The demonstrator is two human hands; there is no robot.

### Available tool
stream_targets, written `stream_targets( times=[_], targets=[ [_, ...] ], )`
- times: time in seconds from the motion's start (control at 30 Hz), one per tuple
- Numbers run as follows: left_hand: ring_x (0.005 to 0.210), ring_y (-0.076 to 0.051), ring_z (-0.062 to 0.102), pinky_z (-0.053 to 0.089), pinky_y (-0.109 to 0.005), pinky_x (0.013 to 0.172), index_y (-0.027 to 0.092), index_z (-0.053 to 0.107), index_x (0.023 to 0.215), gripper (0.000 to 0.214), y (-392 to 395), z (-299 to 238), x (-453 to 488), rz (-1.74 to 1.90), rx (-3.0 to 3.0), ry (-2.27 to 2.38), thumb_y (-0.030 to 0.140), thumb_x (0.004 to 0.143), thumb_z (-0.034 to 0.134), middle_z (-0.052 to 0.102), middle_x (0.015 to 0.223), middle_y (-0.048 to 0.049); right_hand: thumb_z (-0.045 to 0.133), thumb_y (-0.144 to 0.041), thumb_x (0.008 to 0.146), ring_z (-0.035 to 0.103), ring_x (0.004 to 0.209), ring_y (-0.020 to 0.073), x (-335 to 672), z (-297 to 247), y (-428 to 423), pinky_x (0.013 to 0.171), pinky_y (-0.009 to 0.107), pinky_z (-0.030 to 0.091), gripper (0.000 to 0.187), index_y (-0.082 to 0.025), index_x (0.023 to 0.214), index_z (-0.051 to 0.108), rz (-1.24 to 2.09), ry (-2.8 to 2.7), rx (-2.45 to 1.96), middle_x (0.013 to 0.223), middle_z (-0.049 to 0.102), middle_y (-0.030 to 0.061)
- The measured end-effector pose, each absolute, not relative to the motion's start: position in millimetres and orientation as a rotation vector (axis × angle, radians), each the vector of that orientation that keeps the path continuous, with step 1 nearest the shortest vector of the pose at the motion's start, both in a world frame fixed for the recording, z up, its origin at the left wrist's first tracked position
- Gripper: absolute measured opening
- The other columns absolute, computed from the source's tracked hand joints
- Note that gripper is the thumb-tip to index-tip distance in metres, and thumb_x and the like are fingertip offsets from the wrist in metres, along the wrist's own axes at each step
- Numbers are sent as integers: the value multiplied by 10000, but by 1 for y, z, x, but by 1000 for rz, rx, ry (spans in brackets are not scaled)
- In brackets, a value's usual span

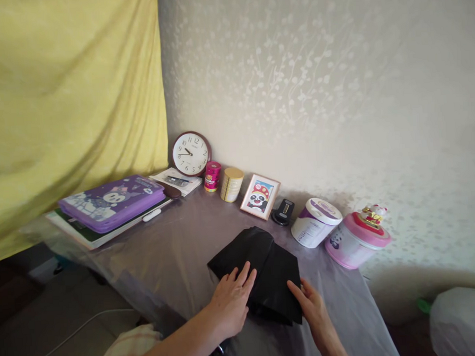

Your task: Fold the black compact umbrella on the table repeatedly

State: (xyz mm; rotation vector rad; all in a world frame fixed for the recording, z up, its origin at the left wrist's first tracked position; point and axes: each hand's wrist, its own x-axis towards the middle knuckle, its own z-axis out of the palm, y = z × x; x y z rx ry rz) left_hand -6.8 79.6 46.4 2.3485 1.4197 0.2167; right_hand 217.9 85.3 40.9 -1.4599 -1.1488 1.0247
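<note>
A folded black plastic bag (266,261) lies on the table covered with clear plastic sheet (173,250). My left hand (231,298) rests flat on the bag's near left part, fingers stretched out together. My right hand (311,304) touches the bag's near right corner with fingers extended along its edge. Neither hand holds anything lifted.
Along the wall stand a round clock (191,153), a small pink can (212,176), a gold-lidded jar (232,184), a framed panda picture (259,196), a black gadget (284,211), a white and purple tin (316,222) and a pink tin (356,238). A purple case (111,201) lies on books at left.
</note>
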Motion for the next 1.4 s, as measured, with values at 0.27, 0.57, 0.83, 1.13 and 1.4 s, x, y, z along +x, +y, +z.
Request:
stream_targets(
  times=[0.27, 0.57, 0.83, 1.13, 1.4],
  targets=[
    [1327, -297, 323, 340, -431, 1031, 210, 186, 1445, 821, 79, 49, -9, 249, 2333, 1437, 165, 709, 546, 127, 1525, -146, 716, -434, 689, 673, 817, 251, 182, 74, 104, 669, 334, 548, 415, -186, 1011, 634, 1223, -1047, -1270, 906, 712, 52],
    [1319, -311, 329, 293, -469, 1062, 97, 239, 1422, 751, 82, 41, -10, 231, 2361, 1487, 228, 729, 498, 224, 1499, -157, 679, -406, 730, 664, 801, 211, 141, 74, 134, 719, 332, 534, 370, -194, 1023, 603, 1221, -1176, -1104, 895, 706, 33],
    [1262, -322, 406, 303, -470, 1056, 25, 429, 1307, 600, 82, 45, -13, 241, 2394, 1512, 276, 768, 504, 474, 1337, -215, 625, -443, 718, 653, 697, 204, 119, 53, 163, 637, 314, 533, 429, -185, 1054, 556, 1088, -1440, -1333, 741, 683, 6],
    [1012, -305, 579, 435, -452, 895, 59, 585, 1099, 359, 78, 58, -15, 248, 2397, 1604, 257, 820, 478, 619, 1098, -194, 645, -359, 700, 582, 613, 178, 121, 48, 173, 559, 272, 442, 356, -176, 1004, 614, 882, -1622, -1491, 603, 612, -25],
    [825, -225, 559, 460, -363, 727, 168, 581, 807, 186, 70, 77, -10, 575, 2585, 1558, 194, 853, 402, 590, 834, -67, 617, -331, 725, 528, 562, 154, 121, 48, 176, 549, 259, 386, 388, -112, 1045, 609, 768, -1696, -1588, 532, 526, -51]
  ],
)
